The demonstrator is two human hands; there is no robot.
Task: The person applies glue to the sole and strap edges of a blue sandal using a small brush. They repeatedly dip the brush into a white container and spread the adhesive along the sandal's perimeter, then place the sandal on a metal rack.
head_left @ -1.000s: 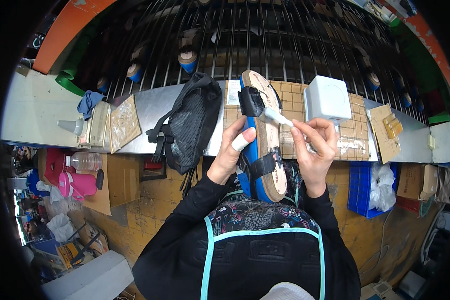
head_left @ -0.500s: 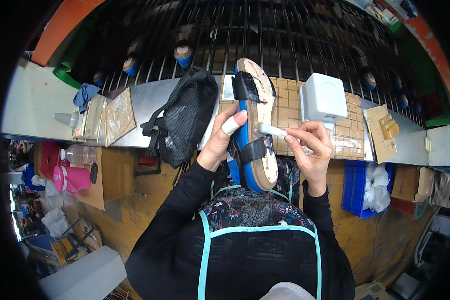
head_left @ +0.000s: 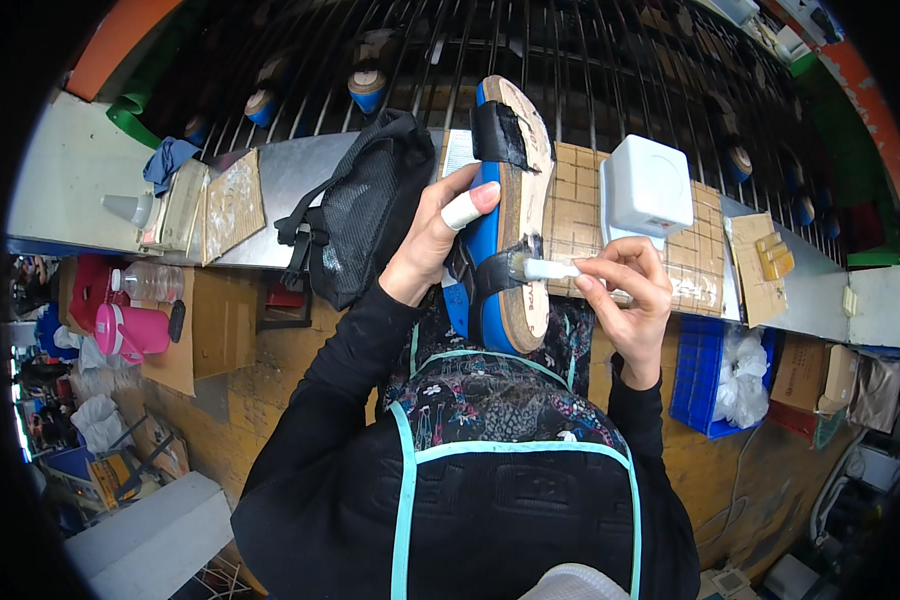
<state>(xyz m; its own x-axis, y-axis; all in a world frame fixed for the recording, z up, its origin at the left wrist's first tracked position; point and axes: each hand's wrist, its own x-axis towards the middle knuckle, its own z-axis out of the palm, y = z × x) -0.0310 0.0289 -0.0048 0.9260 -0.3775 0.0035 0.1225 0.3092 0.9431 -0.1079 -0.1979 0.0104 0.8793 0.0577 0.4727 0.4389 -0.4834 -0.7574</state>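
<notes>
A blue shoe last point(head_left: 484, 240) with a pale insole point(head_left: 537, 180) and a cork-coloured rim stands tilted in front of me, sole side turned up. Black straps wrap over its edge: one strap point(head_left: 498, 133) near the far end, another strap point(head_left: 503, 275) nearer to me. My left hand point(head_left: 435, 230) is closed around the last's left side, white tape wrapped on its thumb. Between thumb and fingers my right hand point(head_left: 630, 295) pinches a small white-handled brush point(head_left: 550, 269). The brush tip touches the folded end of the nearer strap.
A white container point(head_left: 648, 185) stands on a cardboard sheet point(head_left: 705, 255) at right. Left of the last lies a black mesh bag point(head_left: 365, 215). Beyond the bench, metal rollers point(head_left: 555, 60) carry more blue lasts point(head_left: 367, 92). A blue crate point(head_left: 698, 380) sits low at right.
The last has shifted slightly away from me in my left hand. The brush has moved from the insole edge between the straps onto the nearer strap's end.
</notes>
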